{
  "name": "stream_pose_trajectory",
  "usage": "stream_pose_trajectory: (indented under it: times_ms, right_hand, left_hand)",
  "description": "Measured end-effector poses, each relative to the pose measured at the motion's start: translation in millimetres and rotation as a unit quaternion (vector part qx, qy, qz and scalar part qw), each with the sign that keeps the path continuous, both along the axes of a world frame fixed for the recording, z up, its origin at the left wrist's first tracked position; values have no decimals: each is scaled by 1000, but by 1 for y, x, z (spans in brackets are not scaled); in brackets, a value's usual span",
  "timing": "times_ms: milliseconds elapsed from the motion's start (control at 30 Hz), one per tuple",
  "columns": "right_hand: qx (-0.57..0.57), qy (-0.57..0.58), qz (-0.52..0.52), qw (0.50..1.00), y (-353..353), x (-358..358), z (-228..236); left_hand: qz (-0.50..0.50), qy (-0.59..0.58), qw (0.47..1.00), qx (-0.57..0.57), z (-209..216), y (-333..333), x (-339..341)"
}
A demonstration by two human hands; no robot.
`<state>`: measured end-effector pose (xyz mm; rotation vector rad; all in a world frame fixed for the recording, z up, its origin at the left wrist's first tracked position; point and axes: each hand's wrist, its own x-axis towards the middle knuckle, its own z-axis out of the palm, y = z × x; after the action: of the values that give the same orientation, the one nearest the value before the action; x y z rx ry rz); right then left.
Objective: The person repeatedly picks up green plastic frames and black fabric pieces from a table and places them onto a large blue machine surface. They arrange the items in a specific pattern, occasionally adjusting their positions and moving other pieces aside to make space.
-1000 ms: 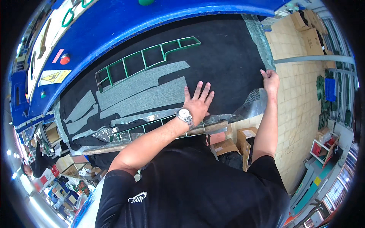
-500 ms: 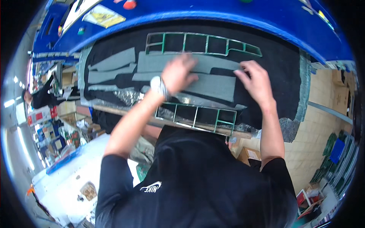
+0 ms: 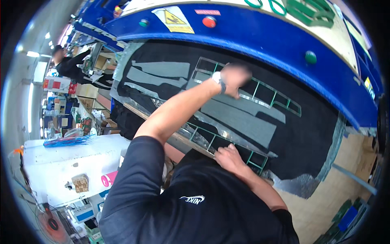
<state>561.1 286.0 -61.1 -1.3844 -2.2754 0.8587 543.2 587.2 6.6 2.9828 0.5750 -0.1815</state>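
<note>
A long cutting die (image 3: 262, 95), a steel strip frame with green crossbars, lies on the far part of the black material. My left hand (image 3: 235, 78), a watch at its wrist, is over this die's left half; motion blur smears its fingers. Closer to my body, a second cutting die (image 3: 209, 140) of the same build lies along the near edge. My right hand (image 3: 230, 157) has its fingers closed at that die's near side. Between the dies are grey cut pieces (image 3: 239, 122), and more grey strips (image 3: 160, 77) lie to the left.
Beyond the black material (image 3: 308, 142) runs a blue machine beam (image 3: 260, 38) with red and green buttons. A white table (image 3: 53, 162) is at my left rear. Another person (image 3: 71, 65) stands far left. Cartons (image 3: 363, 156) are at the right.
My view has turned, so the bench appears tilted. My right hand has come back from the far right to the near die. My left hand has moved to the far die.
</note>
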Motion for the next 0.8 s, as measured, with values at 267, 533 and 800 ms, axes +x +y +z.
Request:
stream_pose_trajectory:
  times_ms: [267, 533, 800]
  right_hand:
    - [-74, 141, -32, 987, 32, 36, 46]
    - [-171, 245, -133, 945, 115, 11, 76]
    - [-164, 283, -119, 938, 231, -135, 68]
  left_hand:
    - [198, -87, 954, -206, 118, -72, -201]
    - [569, -411, 609, -370, 84, -140, -349]
    - [595, -507, 308, -543, 7, -92, -343]
